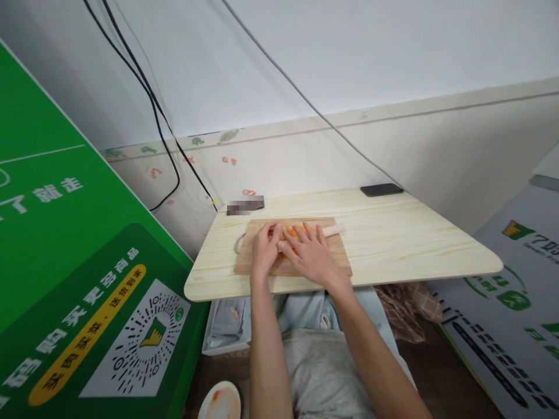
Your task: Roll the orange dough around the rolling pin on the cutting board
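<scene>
A wooden cutting board (244, 256) lies on the pale table, and orange food pieces (301, 231), perhaps cut carrot, are on it beneath my hands. My right hand (308, 253) rests palm down over the pieces with its fingers spread. At their left end is my left hand (265, 244), its fingers bent and drawn toward the thumb; what lies between them is hidden. A pale handle (334, 230), which looks like a knife's, sticks out to the right of the pieces. Any blade is covered by the orange pieces and my right hand.
A dark phone (382, 190) lies at the table's back right. Near the back left edge is a blurred dark object (245, 205). Cables (151, 93) hang along the wall. Below the table (414, 244) stands a stained white plate (220, 401), beside a green panel (100, 233).
</scene>
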`<state>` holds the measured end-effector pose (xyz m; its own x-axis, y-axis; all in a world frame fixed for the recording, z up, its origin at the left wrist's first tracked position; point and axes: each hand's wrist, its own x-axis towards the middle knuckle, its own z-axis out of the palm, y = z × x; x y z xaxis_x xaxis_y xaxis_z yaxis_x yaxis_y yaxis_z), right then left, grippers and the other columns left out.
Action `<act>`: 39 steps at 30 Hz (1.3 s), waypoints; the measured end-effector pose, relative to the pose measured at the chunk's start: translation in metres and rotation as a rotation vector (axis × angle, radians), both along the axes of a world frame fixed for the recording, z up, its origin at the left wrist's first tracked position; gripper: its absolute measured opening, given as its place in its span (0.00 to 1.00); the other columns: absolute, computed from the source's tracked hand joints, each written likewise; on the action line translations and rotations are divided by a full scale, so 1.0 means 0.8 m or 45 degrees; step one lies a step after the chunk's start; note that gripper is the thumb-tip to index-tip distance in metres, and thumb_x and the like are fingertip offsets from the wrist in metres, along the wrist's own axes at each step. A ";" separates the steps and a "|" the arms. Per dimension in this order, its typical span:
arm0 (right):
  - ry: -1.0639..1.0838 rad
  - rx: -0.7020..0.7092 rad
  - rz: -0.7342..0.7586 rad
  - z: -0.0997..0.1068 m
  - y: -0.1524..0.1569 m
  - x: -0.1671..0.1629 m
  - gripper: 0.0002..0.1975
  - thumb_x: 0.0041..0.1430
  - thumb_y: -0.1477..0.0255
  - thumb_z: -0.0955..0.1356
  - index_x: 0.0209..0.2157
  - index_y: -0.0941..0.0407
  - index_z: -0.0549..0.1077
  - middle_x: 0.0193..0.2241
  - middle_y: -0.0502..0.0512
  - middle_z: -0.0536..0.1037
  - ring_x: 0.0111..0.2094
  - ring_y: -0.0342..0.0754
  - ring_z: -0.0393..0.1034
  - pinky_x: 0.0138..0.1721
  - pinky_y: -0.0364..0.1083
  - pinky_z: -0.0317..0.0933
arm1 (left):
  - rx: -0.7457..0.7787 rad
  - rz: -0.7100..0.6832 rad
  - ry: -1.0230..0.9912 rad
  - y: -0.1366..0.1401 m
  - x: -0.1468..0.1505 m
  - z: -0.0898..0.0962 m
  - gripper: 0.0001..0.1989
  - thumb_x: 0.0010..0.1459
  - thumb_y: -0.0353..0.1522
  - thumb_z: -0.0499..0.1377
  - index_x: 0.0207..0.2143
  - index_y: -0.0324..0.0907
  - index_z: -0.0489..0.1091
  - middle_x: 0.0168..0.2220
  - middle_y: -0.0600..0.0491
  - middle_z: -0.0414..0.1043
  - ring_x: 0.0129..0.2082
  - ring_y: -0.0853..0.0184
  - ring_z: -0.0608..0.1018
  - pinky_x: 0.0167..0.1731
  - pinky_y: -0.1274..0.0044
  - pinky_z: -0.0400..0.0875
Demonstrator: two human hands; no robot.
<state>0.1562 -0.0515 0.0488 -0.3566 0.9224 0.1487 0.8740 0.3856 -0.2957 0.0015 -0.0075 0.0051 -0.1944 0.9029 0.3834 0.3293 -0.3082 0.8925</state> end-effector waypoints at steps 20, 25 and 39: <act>-0.026 0.000 -0.005 0.010 -0.013 0.001 0.35 0.80 0.54 0.50 0.72 0.57 0.68 0.75 0.65 0.61 0.77 0.66 0.48 0.75 0.67 0.38 | -0.011 0.009 -0.009 0.001 -0.001 -0.003 0.14 0.70 0.40 0.59 0.46 0.42 0.79 0.44 0.46 0.84 0.45 0.59 0.83 0.53 0.68 0.76; 0.019 0.082 -0.095 -0.006 0.011 -0.017 0.35 0.80 0.53 0.48 0.73 0.53 0.66 0.76 0.62 0.59 0.78 0.64 0.47 0.75 0.66 0.37 | -0.013 -0.011 -0.009 0.003 -0.001 -0.004 0.13 0.70 0.40 0.58 0.46 0.42 0.79 0.44 0.45 0.84 0.45 0.59 0.84 0.51 0.67 0.78; -0.009 0.029 0.005 0.007 -0.013 0.004 0.36 0.79 0.51 0.49 0.71 0.55 0.69 0.74 0.62 0.64 0.76 0.65 0.50 0.75 0.66 0.38 | 0.006 -0.015 -0.008 0.000 -0.001 -0.002 0.13 0.70 0.40 0.59 0.45 0.41 0.78 0.44 0.46 0.84 0.45 0.61 0.83 0.52 0.69 0.76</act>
